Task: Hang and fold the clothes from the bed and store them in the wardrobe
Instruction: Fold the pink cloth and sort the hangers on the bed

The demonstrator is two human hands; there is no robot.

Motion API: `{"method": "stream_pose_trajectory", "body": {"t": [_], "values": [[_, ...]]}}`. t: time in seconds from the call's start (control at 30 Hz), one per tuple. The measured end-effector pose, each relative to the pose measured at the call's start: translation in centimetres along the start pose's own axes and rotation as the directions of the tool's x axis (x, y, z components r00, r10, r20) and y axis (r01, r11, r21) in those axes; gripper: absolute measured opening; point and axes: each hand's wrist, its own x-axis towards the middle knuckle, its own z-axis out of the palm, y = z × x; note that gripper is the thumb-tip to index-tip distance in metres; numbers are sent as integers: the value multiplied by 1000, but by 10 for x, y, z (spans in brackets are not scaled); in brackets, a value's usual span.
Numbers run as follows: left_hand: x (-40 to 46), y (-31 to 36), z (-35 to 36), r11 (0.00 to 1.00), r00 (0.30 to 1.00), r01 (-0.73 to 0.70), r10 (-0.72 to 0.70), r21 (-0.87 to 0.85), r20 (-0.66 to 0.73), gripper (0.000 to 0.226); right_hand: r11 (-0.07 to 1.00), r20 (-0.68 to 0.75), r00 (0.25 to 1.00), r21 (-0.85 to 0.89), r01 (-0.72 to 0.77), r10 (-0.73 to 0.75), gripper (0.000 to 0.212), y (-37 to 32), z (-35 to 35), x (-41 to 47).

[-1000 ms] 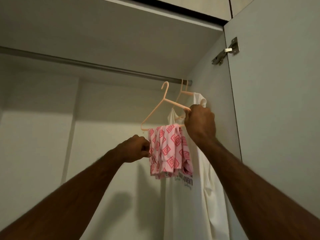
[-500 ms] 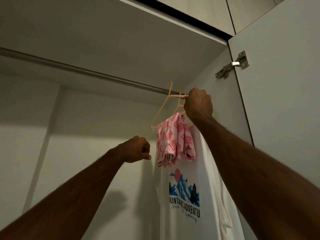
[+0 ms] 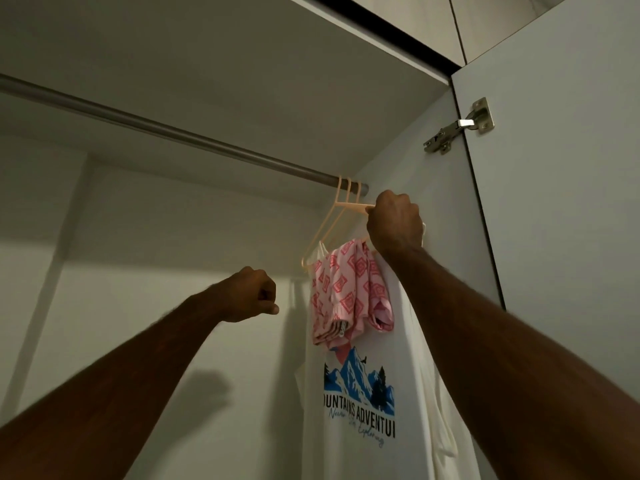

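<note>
Two peach plastic hangers [image 3: 341,206] hooked on grey metal wardrobe rail [image 3: 166,128], right of frame centre. Right hand [image 3: 394,221] curled round front hanger's shoulder. Pink diamond-print garment [image 3: 348,289] draped over its bar, in front of white mountain-print T-shirt [image 3: 363,410]. Left hand [image 3: 251,294] fisted, holding nothing, left of garment. Steel door hinge [image 3: 459,126] upper right.

Dim, warm light comes from behind the viewer, leaving the wardrobe interior grey-green. The left forearm [image 3: 145,368] throws a soft shadow on the back panel [image 3: 104,306]. Wide-angle bending curves the rail [image 3: 166,129]; forearm edges look slightly blurred. No glare.
</note>
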Motion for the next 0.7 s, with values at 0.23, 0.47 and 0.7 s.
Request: {"method": "stream_pose_trajectory", "body": {"t": [0.23,0.47,0.7], "values": [[-4,23,23,997,999,-42,42,-61,4,24,999,9,1000,49,-6,6,27,6,-5,-20],[-32,53,56,978,991,-129,133,-165,8,18,1000,93,996,30,-8,6,31,10,-5,-81],[-81,66,98,943,988,-156,151,-295,-41,18,999,290,957,-48,-11,25,31,23,-9,-191]]}}
